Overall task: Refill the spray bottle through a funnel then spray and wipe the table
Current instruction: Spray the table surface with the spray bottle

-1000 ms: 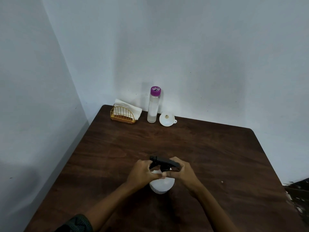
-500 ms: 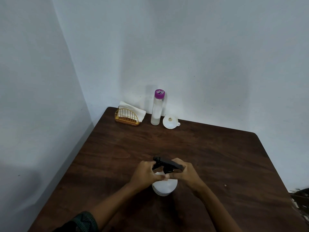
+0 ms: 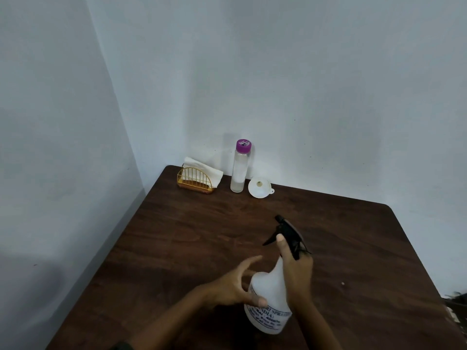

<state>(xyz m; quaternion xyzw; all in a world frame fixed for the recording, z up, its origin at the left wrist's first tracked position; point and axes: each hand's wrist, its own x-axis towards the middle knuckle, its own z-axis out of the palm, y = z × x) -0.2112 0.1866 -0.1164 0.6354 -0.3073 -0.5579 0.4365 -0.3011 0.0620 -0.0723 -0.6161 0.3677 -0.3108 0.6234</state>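
1. The right hand (image 3: 298,276) is clamped round the neck of the spray bottle (image 3: 270,299), thumb up against its black trigger head (image 3: 290,233). The bottle leans away from the person, head on.
2. The left hand (image 3: 232,286) is spread wide and grips nothing, its thumb tip at the bottle's white body.
3. The step in hand looks like opening the bottle. Next, the left hand must steady the body while the head unscrews.
4. Well beyond the spray bottle stand the funnel (image 3: 259,188), the purple-capped bottle (image 3: 238,173) and a napkin holder (image 3: 197,181).
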